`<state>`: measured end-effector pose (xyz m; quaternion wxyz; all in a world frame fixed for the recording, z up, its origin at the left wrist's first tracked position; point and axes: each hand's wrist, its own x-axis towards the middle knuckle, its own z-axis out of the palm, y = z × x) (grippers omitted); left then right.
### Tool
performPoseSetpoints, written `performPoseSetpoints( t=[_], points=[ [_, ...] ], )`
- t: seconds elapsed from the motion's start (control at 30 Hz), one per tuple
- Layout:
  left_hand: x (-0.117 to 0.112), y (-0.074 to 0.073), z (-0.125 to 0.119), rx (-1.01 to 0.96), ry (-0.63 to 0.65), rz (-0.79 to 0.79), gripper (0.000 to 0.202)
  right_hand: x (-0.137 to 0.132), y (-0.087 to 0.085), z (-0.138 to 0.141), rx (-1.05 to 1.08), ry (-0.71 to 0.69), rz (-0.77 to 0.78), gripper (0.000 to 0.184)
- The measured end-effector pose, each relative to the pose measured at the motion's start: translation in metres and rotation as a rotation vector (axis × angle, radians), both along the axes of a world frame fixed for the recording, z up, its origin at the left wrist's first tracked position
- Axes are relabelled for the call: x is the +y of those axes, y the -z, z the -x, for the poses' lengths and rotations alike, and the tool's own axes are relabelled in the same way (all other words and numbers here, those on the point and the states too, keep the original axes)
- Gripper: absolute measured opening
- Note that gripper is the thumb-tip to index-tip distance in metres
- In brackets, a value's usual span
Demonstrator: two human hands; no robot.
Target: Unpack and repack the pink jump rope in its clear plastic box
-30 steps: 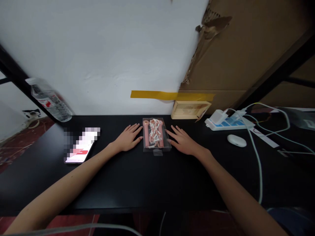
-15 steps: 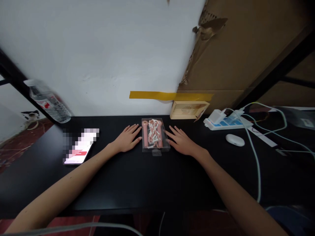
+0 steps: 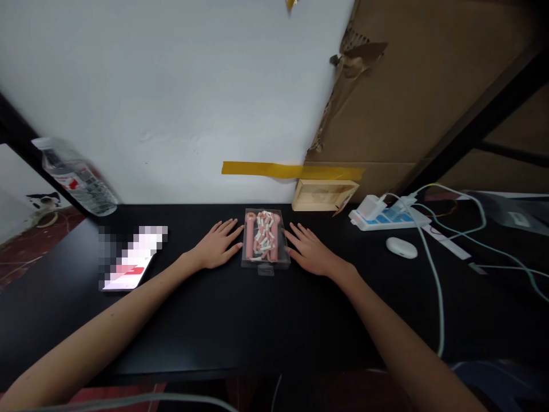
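Observation:
A clear plastic box (image 3: 286,258) lies on the black tabletop between my hands. Inside it is what looks like a beaded jump rope (image 3: 265,234), with two pink handles and pink and white segments bunched between them. My left hand (image 3: 218,246) rests flat on the table at the box's left side, fingers spread, the thumb tip close to its edge. On the other side my right hand (image 3: 309,250) also lies flat with fingers apart, its fingertips near the box's right edge. Whether either hand touches the box I cannot tell. Neither one holds anything.
A phone (image 3: 135,260) with a lit screen lies left, near a leaning water bottle (image 3: 83,186). Behind my right hand stands a shallow wooden box (image 3: 323,195). Farther right are a power strip (image 3: 388,220) with chargers, a white earbud case (image 3: 402,248) and loose cables (image 3: 438,292).
The whole view has shifted slightly, so things appear a little farther left and lower. Both hands and the box keep about the same places on the table.

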<state>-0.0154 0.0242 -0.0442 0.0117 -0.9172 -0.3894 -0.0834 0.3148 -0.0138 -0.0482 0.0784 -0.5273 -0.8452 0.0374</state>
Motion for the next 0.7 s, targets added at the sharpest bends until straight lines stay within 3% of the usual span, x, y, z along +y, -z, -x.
performPoseSetpoints(
  t=[0.7],
  points=[
    [0.0014, -0.0056, 0.0002, -0.045, -0.032, 0.126, 0.065, 0.0016, -0.0034, 0.0062, 0.051, 0.008, 0.009, 0.064]
  ],
)
